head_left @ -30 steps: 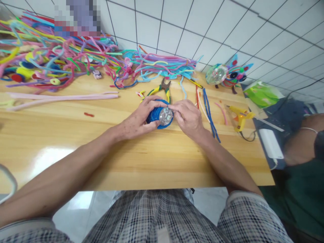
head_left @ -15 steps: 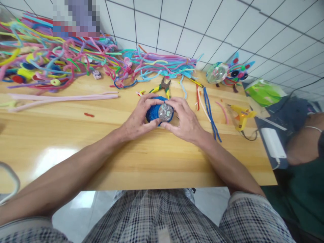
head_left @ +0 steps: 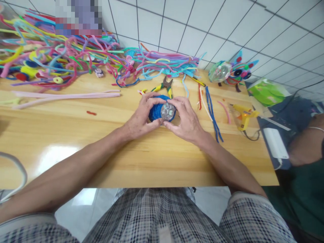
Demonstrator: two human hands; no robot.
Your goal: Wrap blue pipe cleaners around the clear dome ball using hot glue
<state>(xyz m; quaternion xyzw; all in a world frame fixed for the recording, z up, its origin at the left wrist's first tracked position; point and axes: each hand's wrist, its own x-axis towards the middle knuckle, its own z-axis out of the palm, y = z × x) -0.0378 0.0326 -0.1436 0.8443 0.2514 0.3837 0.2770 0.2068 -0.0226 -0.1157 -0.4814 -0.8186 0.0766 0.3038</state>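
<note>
Between my hands, above the wooden table (head_left: 152, 158), is a rounded blue piece (head_left: 156, 112) that looks wound from pipe cleaners, with a clear, shiny round part (head_left: 167, 111) facing me. My left hand (head_left: 141, 116) wraps round its left side, fingers on top and thumb below. My right hand (head_left: 187, 118) grips the right side, fingertips at the upper edge and thumb at the lower. Just behind the piece lie pliers (head_left: 167, 84) with yellow-green handles, their jaws apart.
Pipe cleaners (head_left: 167, 64) heap along the back and left. Blue strips (head_left: 212, 114) lie right, near a yellow glue gun (head_left: 244, 116) and white box (head_left: 275, 143). A colourful figure (head_left: 238, 72) stands at the back right. A person's arm (head_left: 306, 141) is at the far right.
The whole view has shifted slightly, so things appear a little further right. Both hands keep their hold on the blue piece, with hardly any change in grip.
</note>
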